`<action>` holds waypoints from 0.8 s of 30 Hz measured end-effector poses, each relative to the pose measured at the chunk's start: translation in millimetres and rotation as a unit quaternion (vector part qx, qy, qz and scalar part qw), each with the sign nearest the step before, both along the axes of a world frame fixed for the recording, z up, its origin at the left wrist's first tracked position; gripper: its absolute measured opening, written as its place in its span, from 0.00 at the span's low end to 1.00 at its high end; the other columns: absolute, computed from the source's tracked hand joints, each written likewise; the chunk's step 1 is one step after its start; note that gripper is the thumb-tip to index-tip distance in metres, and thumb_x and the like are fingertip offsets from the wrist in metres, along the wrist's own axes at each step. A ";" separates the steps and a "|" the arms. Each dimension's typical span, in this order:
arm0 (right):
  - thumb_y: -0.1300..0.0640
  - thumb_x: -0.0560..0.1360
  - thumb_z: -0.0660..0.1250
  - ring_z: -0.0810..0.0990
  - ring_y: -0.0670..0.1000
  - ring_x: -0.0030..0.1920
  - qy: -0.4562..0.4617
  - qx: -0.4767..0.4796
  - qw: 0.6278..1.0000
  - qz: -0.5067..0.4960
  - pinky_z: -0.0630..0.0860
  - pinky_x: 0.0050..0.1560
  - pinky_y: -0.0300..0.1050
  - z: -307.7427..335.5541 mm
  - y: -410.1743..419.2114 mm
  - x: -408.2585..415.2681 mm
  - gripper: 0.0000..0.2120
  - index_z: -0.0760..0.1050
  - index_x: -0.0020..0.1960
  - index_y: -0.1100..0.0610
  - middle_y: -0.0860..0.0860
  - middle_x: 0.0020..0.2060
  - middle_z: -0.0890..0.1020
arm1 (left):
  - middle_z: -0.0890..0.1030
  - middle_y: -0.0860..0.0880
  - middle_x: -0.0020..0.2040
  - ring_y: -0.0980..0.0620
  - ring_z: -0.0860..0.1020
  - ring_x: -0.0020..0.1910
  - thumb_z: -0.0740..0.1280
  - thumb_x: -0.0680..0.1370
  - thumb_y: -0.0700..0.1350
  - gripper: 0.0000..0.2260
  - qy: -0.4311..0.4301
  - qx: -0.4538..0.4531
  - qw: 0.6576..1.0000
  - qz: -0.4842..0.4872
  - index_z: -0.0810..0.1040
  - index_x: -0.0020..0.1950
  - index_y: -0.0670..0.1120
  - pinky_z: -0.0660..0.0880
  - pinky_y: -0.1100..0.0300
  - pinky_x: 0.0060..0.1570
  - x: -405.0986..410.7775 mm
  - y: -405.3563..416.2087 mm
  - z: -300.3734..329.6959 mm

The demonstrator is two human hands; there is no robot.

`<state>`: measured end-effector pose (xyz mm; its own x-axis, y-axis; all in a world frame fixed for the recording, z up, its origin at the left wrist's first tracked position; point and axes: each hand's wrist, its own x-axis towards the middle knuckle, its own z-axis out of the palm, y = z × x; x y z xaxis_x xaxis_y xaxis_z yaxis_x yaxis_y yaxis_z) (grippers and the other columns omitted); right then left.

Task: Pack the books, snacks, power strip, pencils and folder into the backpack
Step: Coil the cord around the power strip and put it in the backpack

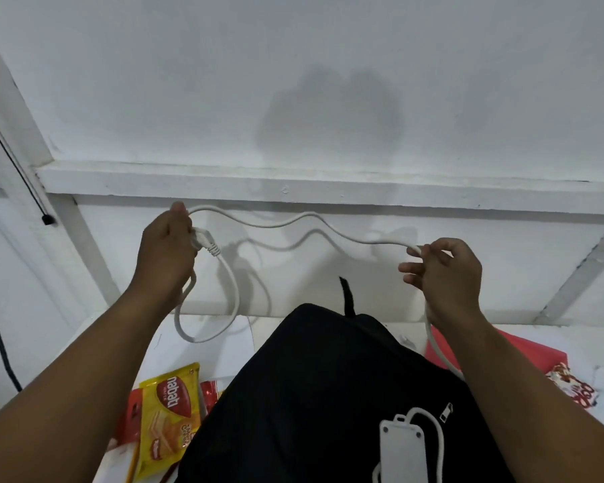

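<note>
Between both hands (168,249) (443,270), cord (293,221) stretched

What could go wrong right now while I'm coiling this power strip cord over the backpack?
The power strip body lies loose on the sloping black backpack; tension from your right hand pulling the cord might drag it off. The coil hanging from your left hand, which also holds the plug, could spring open if that grip loosens. The backpack looks unopened from here, so a finished coil may have nowhere to go.
</note>
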<state>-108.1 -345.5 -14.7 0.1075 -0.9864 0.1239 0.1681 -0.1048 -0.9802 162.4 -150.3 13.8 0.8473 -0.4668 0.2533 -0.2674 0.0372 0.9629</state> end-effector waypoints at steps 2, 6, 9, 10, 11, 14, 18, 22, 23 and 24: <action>0.66 0.81 0.62 0.83 0.56 0.32 0.003 -0.016 1.000 0.012 0.78 0.34 0.47 1.8 6.4 -11.5 0.05 0.69 0.50 0.57 0.59 0.44 0.84 | 0.71 0.56 0.23 0.52 0.63 0.28 0.54 0.85 0.54 0.18 0.040 -0.028 0.999 -0.013 0.66 0.38 0.48 0.62 0.57 0.33 -14.0 0.3 10.0; 0.64 0.81 0.62 0.83 0.56 0.33 0.052 -0.034 0.997 0.055 0.81 0.35 0.47 -10.4 19.4 -35.9 0.03 0.72 0.52 0.58 0.58 0.45 0.83 | 0.71 0.50 0.26 0.52 0.66 0.24 0.55 0.85 0.56 0.18 0.141 -0.048 0.987 -0.053 0.69 0.40 0.48 0.64 0.59 0.31 -57.0 -2.0 14.6; 0.65 0.82 0.62 0.84 0.58 0.34 0.121 -0.031 0.985 0.116 0.82 0.38 0.51 -33.7 28.7 -53.2 0.03 0.73 0.51 0.59 0.56 0.45 0.81 | 0.72 0.48 0.29 0.52 0.69 0.26 0.54 0.85 0.57 0.18 0.183 0.017 0.979 -0.089 0.71 0.41 0.48 0.65 0.59 0.32 -99.1 -11.5 -6.9; 0.65 0.81 0.63 0.85 0.57 0.34 0.149 -0.038 0.977 0.145 0.81 0.38 0.51 -43.5 31.3 -58.9 0.04 0.74 0.50 0.58 0.55 0.46 0.80 | 0.72 0.48 0.29 0.51 0.70 0.26 0.55 0.85 0.57 0.19 0.189 0.044 0.976 -0.096 0.71 0.41 0.47 0.66 0.60 0.32 -112.0 -13.5 -19.6; 0.66 0.80 0.64 0.85 0.55 0.34 0.189 -0.053 0.964 0.178 0.81 0.38 0.50 -53.1 33.4 -65.0 0.06 0.75 0.49 0.56 0.55 0.46 0.80 | 0.73 0.47 0.30 0.51 0.71 0.27 0.55 0.84 0.57 0.19 0.187 0.076 0.974 -0.102 0.71 0.41 0.47 0.67 0.59 0.32 -122.5 -15.2 -35.7; 0.67 0.76 0.68 0.81 0.41 0.33 0.363 -0.145 0.880 0.271 0.74 0.39 0.35 -80.0 32.3 -85.7 0.14 0.76 0.46 0.47 0.46 0.39 0.80 | 0.78 0.47 0.39 0.48 0.76 0.39 0.60 0.82 0.58 0.15 0.078 0.244 0.960 -0.115 0.73 0.44 0.47 0.75 0.53 0.43 -149.1 -12.3 -84.4; 0.63 0.76 0.69 0.77 0.37 0.33 0.414 -0.147 0.838 0.324 0.70 0.38 0.31 -90.6 26.9 -120.8 0.15 0.75 0.53 0.43 0.44 0.37 0.79 | 0.77 0.47 0.55 0.46 0.76 0.55 0.66 0.80 0.51 0.11 -0.048 0.350 0.935 -0.034 0.73 0.59 0.46 0.70 0.55 0.53 -177.9 1.4 -104.8; 0.58 0.74 0.71 0.80 0.38 0.46 0.371 -0.130 0.864 0.313 0.76 0.49 0.35 -98.7 32.7 -163.4 0.18 0.75 0.56 0.36 0.41 0.49 0.82 | 0.78 0.46 0.60 0.43 0.75 0.63 0.64 0.73 0.67 0.29 -0.155 0.444 0.882 0.009 0.75 0.63 0.46 0.71 0.45 0.64 -188.5 20.4 -122.3; 0.57 0.74 0.71 0.80 0.38 0.49 0.359 -0.134 0.867 0.318 0.76 0.51 0.36 -102.5 36.2 -175.0 0.18 0.75 0.56 0.36 0.39 0.50 0.82 | 0.78 0.44 0.61 0.41 0.75 0.64 0.63 0.72 0.68 0.33 -0.151 0.444 0.883 0.020 0.73 0.66 0.45 0.70 0.43 0.65 -194.6 25.1 -126.2; 0.57 0.74 0.72 0.80 0.39 0.50 0.347 -0.138 0.868 0.327 0.77 0.53 0.37 -106.7 40.5 -186.5 0.17 0.75 0.55 0.37 0.39 0.50 0.81 | 0.76 0.42 0.66 0.38 0.72 0.68 0.65 0.73 0.67 0.36 -0.133 0.430 0.892 0.040 0.68 0.71 0.43 0.68 0.41 0.68 -204.2 28.9 -127.9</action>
